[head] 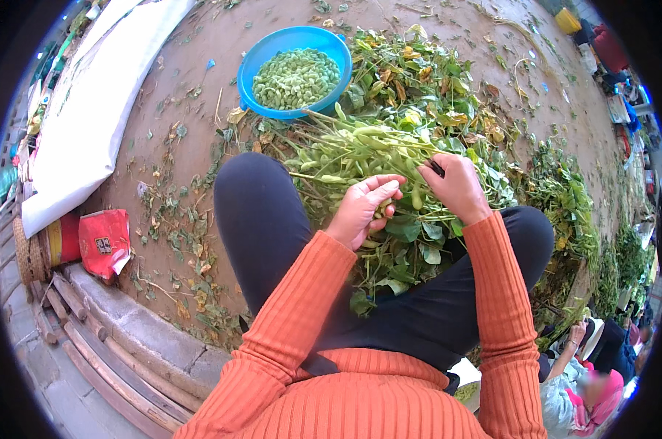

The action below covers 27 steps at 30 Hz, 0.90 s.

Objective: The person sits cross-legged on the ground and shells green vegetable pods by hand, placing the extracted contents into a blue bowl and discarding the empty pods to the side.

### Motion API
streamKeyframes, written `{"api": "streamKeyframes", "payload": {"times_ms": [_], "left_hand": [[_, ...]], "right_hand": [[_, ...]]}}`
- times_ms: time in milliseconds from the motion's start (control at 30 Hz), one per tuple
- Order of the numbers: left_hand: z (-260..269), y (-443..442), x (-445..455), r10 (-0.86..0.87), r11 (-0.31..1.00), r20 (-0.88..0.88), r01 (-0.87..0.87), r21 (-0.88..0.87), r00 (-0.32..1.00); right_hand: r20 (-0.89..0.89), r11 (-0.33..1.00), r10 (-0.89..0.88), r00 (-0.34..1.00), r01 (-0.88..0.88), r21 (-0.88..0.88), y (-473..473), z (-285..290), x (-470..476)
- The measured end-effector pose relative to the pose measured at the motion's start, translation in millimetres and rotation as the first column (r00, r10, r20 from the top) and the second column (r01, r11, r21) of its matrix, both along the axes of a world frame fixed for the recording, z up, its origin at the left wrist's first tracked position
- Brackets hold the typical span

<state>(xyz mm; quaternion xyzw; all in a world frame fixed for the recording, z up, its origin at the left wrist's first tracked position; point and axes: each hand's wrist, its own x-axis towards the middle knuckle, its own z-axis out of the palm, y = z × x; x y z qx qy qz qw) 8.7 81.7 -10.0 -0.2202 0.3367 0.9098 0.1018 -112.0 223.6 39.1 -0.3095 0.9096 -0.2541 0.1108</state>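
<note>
Between my bent knees lies a heap of cut bean plants (358,140), with plump green pods still on their stems. My left hand (364,208) is curled over the plants, and a few green pods (385,207) show between its fingers. To its right, my right hand (460,184) pinches a small black object (436,168), perhaps a tool handle; most of it is hidden by the fingers. One pod (416,196) hangs just below that hand. Past the heap stands a blue plastic basin (247,68), holding many loose green pods (295,79).
Leafy, partly yellowed stalks (413,71) spread beside the basin and down my right side. White sheeting (100,104) lies at left, near a red bag (104,241). Wooden poles (122,378) rest by a concrete curb (144,329). Another person (569,378) sits at lower right.
</note>
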Motion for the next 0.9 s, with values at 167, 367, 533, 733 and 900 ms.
{"api": "streamKeyframes", "payload": {"times_ms": [167,367,533,733,900], "left_hand": [[-2.5,0.5,-1.1,-0.056,0.984,0.13,0.077,-0.158,0.99],[-10.9,0.4,0.3,-0.051,0.978,0.109,0.072,-0.196,0.993],[-6.9,3.1,-0.9,-0.118,0.982,0.104,0.132,-0.138,0.988],[-13.4,6.7,2.0,-0.241,0.962,0.056,0.246,-0.116,0.969],[-6.0,4.8,0.6,-0.048,0.994,-0.057,0.053,0.095,0.997]], "right_hand": [[-0.191,0.999,0.038,0.981,-0.043,-0.019,1.1,-8.7,35.7],[-0.257,0.999,0.039,0.966,-0.044,-0.014,2.6,-16.3,44.8],[-0.133,0.994,-0.052,0.99,0.039,-0.104,8.0,-9.5,22.2],[0.098,0.979,-0.193,0.976,0.198,-0.051,3.8,-12.9,3.3],[0.243,0.965,-0.237,0.941,0.256,-0.049,11.0,-18.5,-9.8]]}}
